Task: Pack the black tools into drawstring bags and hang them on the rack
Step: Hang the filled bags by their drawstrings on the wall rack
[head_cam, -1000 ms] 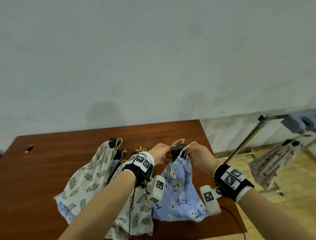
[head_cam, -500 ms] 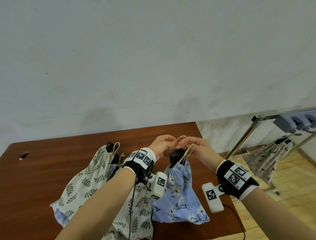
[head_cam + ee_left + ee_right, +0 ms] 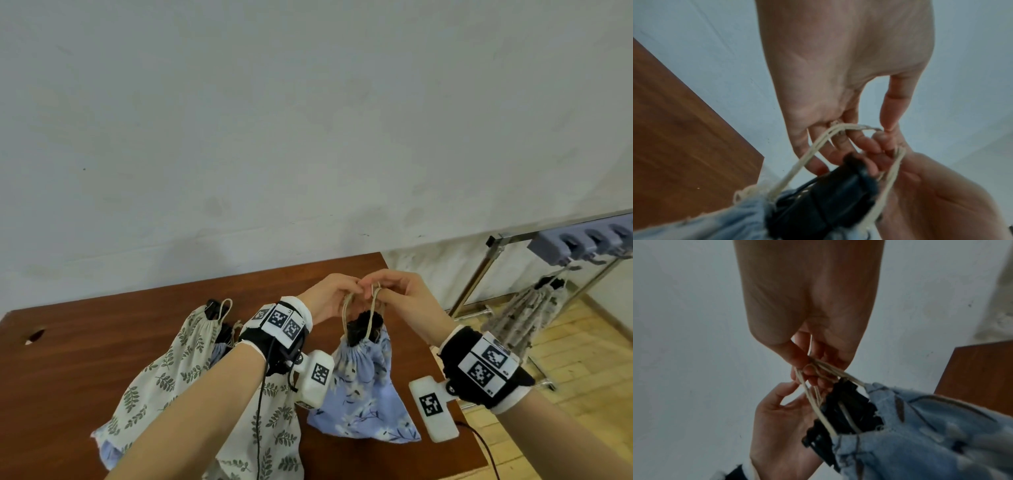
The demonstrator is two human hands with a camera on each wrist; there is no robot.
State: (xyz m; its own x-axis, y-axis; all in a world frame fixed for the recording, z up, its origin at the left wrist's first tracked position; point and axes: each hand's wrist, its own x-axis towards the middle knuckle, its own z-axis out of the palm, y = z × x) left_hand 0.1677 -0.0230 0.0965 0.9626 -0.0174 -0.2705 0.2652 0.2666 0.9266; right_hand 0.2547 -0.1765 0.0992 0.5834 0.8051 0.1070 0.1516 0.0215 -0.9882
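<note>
Both hands, left hand (image 3: 330, 297) and right hand (image 3: 404, 295), pinch the cream drawstring (image 3: 371, 320) above the blue bag (image 3: 363, 380) near the desk's (image 3: 68, 359) right edge.

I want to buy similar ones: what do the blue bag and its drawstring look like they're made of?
The blue bag looks like thin woven cotton, matte, printed with flowers; it gathers in soft pleats at the neck. Its drawstring, pinched by both hands, looks like cream twisted cotton cord, with separate strands showing. Exact fibre can't be told.

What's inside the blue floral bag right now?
A black tool sticks out of the blue floral bag at its cinched neck, between the drawstring loops that both hands hold. Fabric hides the rest of the contents.
</note>
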